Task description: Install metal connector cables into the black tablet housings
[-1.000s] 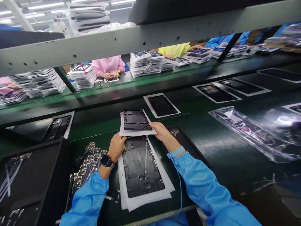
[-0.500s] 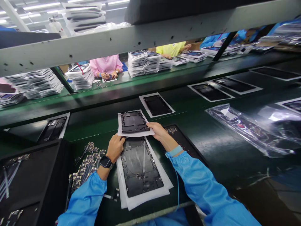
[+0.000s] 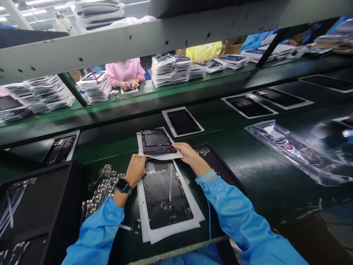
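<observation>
My right hand [image 3: 187, 152] pinches the right edge of a black tablet back housing [image 3: 156, 141] that lies on a white sheet [image 3: 140, 149]. This housing is tilted up above the far end of a second black tablet housing [image 3: 168, 198], which rests on white sheets over the bench. A pale flex strip and a small circuit board [image 3: 165, 205] lie on the lower housing. At the near left corner of the raised housing is my left hand [image 3: 136, 169], fingers curled. Its fingertips are partly hidden, so what they grip cannot be made out.
Loose small circuit boards [image 3: 103, 189] lie left of the housings, beside a black foam tray [image 3: 62, 198]. A dark panel [image 3: 217, 165] lies to the right. Clear plastic bags [image 3: 292, 147] are farther right. Sheeted housings [image 3: 183, 121] sit beyond. Co-workers [image 3: 127, 75] work behind stacks.
Both hands and the raised housing stay almost in place, with only a slight shift. The view has turned a little. At the far right edge, a dark blurred shape now appears over the plastic.
</observation>
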Action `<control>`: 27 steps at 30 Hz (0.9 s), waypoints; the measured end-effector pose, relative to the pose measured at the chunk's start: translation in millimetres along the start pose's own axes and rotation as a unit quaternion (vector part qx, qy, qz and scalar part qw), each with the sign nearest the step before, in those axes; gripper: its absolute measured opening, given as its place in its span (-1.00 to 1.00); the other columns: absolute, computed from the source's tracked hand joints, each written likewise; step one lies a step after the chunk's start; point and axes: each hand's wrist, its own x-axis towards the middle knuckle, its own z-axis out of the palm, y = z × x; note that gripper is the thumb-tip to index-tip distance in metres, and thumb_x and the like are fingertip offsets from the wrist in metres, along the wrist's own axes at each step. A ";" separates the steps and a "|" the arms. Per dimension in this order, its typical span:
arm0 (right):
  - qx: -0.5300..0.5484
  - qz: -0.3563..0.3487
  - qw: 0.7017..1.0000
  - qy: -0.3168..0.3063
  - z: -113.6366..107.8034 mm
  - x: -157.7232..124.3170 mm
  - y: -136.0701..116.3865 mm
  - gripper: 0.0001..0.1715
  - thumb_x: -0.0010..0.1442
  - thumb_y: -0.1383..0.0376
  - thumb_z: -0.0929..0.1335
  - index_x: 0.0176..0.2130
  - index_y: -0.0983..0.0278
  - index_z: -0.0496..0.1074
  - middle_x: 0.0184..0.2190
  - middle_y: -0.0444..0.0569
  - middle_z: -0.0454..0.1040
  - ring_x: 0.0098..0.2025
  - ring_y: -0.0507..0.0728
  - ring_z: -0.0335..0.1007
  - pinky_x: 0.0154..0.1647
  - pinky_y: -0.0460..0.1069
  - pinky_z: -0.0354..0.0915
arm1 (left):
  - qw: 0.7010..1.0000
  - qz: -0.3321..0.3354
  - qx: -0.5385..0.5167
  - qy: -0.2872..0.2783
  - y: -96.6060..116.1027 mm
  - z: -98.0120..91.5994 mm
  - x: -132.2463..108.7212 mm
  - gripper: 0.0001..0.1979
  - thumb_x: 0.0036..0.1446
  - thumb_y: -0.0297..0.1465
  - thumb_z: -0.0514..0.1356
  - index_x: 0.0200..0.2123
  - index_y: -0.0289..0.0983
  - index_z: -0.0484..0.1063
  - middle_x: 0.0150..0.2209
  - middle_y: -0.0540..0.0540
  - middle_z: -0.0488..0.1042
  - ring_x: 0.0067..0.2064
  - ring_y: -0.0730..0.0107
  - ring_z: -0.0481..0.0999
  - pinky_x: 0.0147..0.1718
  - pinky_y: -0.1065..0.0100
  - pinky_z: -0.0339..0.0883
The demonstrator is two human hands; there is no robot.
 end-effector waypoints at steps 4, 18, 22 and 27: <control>-0.003 0.015 1.000 -0.027 0.0 3.0 0.9 -0.86 -0.02 0.43 0.46 -0.56 0.34 0.45 -0.62 -0.10 0.46 -0.57 0.03 0.35 -0.47 -0.08 0.29 | 0.996 -0.025 -0.077 -0.021 -7.3 2.1 7.3 -0.70 0.18 -0.58 -0.03 -0.08 -0.36 0.39 -0.14 -0.33 0.51 -0.07 0.05 0.50 -0.10 0.12 0.36; -0.028 0.052 0.995 -0.078 -5.2 2.4 2.7 -0.89 -0.07 0.35 0.49 -0.46 0.32 0.50 -0.54 -0.07 0.52 -0.53 0.05 0.38 -0.50 -0.07 0.29 | 0.924 0.034 -0.359 -0.126 -19.6 -13.7 32.6 -0.66 0.14 -0.42 0.10 -0.03 -0.31 0.50 0.06 -0.16 0.50 0.14 0.14 0.42 0.22 0.13 0.18; -0.027 0.052 0.996 -0.072 -5.1 -2.9 -0.6 -0.86 -0.13 0.34 0.51 -0.49 0.32 0.51 -0.55 -0.09 0.51 -0.54 0.03 0.34 -0.53 -0.08 0.25 | 0.907 0.024 -0.405 -0.111 -19.1 -13.9 27.8 -0.64 0.12 -0.44 0.09 -0.02 -0.31 0.49 0.04 -0.17 0.52 0.17 0.12 0.38 0.24 0.12 0.13; -0.028 0.061 0.996 -0.061 -2.0 -6.7 2.2 -0.85 -0.16 0.34 0.52 -0.54 0.31 0.49 -0.59 -0.10 0.47 -0.55 0.02 0.30 -0.53 -0.07 0.24 | 0.892 0.004 -0.442 -0.092 -18.4 -22.7 19.5 -0.67 0.11 -0.39 0.10 -0.08 -0.32 0.52 -0.08 -0.19 0.58 0.10 0.07 0.43 0.17 0.08 0.21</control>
